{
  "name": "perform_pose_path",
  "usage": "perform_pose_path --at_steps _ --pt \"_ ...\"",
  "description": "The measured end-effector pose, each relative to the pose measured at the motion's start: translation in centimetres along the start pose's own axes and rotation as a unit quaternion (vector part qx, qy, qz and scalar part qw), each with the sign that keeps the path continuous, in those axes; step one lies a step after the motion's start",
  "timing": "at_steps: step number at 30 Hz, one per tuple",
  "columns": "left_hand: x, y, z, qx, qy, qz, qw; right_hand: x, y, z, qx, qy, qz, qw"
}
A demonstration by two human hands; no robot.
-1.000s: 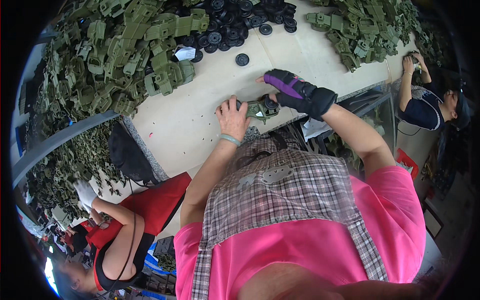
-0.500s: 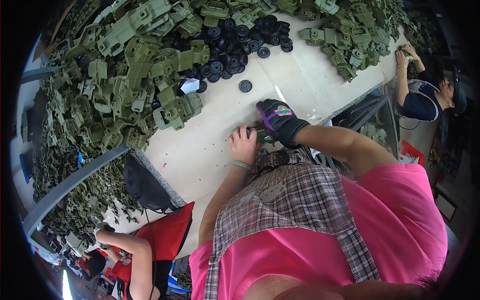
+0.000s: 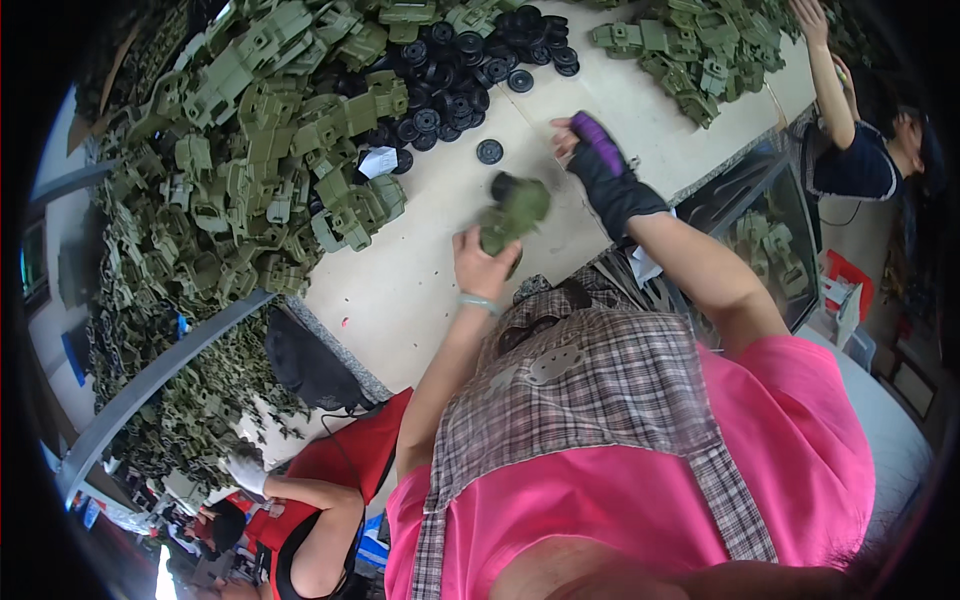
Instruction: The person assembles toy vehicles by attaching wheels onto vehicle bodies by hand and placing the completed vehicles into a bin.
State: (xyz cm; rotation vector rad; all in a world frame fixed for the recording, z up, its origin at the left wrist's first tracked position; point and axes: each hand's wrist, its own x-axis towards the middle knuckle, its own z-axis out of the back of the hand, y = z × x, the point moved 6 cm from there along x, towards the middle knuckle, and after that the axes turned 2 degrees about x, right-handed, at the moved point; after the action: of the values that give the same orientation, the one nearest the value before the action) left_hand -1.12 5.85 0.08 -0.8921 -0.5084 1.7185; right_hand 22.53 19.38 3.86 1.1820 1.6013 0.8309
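My left hand [image 3: 482, 268] grips an olive-green plastic toy vehicle body [image 3: 518, 218], raised a little over the table and smeared by motion. A dark round part, apparently a black wheel, shows at its far end. My right hand [image 3: 600, 165], in a black and purple fingerless glove, is farther off to the right with its bare fingers loosely bent and apart. Nothing shows in it. A single black wheel [image 3: 489, 151] lies on the table beyond the green body, left of my right hand.
Black wheels [image 3: 455, 85] lie heaped at the far middle. Green vehicle bodies are piled at the left [image 3: 270, 150] and far right [image 3: 700, 55]. A white paper scrap [image 3: 378, 162] rests by the left pile. Co-workers are at the right [image 3: 850, 150] and lower left [image 3: 320, 500].
My hands were together near the table's front edge. The left has lifted the green body forward; the right has moved away, far and right. The co-worker at right has raised an arm.
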Motion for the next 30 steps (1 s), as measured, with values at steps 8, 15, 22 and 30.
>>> perform_pose_path --at_steps 8,15,22,30 --pt "1.0 -5.7 -4.0 -0.559 0.274 0.298 0.724 -8.6 4.1 3.1 -0.127 -0.009 -0.122 0.984" --pt "-1.7 -17.0 -6.5 -0.080 0.161 -0.216 0.960 -14.5 10.4 4.4 -0.150 -0.008 -0.007 0.989" --pt "-8.7 -28.9 -10.3 -0.095 0.384 -0.350 0.849 -22.3 16.2 15.2 -0.072 -0.158 0.022 0.985" --pt "-8.2 -26.8 -11.9 -0.058 0.379 -0.364 0.849 -36.2 19.4 33.9 -0.243 -0.153 -0.069 0.955"
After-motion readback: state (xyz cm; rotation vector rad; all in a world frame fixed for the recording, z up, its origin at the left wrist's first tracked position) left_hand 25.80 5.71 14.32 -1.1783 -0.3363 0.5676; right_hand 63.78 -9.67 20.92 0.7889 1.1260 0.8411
